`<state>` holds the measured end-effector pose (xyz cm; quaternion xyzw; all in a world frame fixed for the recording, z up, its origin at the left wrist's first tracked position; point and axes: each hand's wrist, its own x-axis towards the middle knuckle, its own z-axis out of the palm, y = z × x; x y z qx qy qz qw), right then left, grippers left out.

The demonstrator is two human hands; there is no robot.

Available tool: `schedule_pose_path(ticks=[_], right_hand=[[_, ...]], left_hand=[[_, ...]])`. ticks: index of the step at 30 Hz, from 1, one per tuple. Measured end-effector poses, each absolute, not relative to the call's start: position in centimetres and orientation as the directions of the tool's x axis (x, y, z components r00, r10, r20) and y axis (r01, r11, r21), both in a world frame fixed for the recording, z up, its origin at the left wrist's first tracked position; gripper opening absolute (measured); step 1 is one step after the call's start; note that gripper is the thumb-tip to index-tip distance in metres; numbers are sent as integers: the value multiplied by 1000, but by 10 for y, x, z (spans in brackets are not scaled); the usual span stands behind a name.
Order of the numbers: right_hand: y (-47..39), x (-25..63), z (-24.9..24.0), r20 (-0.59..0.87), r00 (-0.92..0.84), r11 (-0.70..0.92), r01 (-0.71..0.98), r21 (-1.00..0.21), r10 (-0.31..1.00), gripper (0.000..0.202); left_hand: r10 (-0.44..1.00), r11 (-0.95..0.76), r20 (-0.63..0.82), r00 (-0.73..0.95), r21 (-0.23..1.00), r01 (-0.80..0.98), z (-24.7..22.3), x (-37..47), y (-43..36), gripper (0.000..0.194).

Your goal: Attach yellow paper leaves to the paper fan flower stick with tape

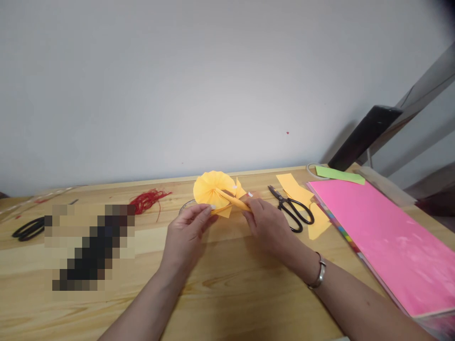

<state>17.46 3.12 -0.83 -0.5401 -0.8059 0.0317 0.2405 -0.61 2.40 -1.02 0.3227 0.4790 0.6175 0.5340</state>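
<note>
Between my two hands is a yellow-orange pleated paper fan piece (212, 185), with a round fanned part at the left and a narrow folded strip running to the right. My left hand (190, 227) pinches its lower edge between thumb and fingers. At the right, my right hand (265, 220) is closed on the end of the folded strip. A small pointed flap of the same paper sticks up near the right hand. Black-handled scissors (292, 208) lie just beyond my right hand, beside yellow paper scraps (293, 185).
A stack of pink paper (384, 232) lies at the right, with a green paper strip (339, 174) at its far end. A black box-like object (364, 137) leans behind it. Tangled red string (147, 201) and another black-handled pair (28, 229) lie left, near a pixelated dark patch.
</note>
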Motion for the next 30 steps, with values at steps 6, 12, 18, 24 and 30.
schedule_pose_path(ticks=[6,12,18,24,30], right_hand=[[31,172,-9,354,-256,405,795,-452,899,21],[29,172,-9,384,-350,505,733,-456,854,52],[25,171,-3,343,-373,506,665,-550,862,49],[25,171,1,310,-366,473,557,-682,878,36],[24,169,-1,160,-259,268,464,-845,953,26]], left_hand=[[974,113,-169,-154,942,-315,-11,-6,22,17],[976,109,-141,-164,975,-192,-12,-7,21,16],[983,85,-94,-157,994,-61,-6,-4,18,15],[991,19,-2,-133,992,125,-2,1,14,9],[990,-73,94,-103,979,188,-2,3,12,7]])
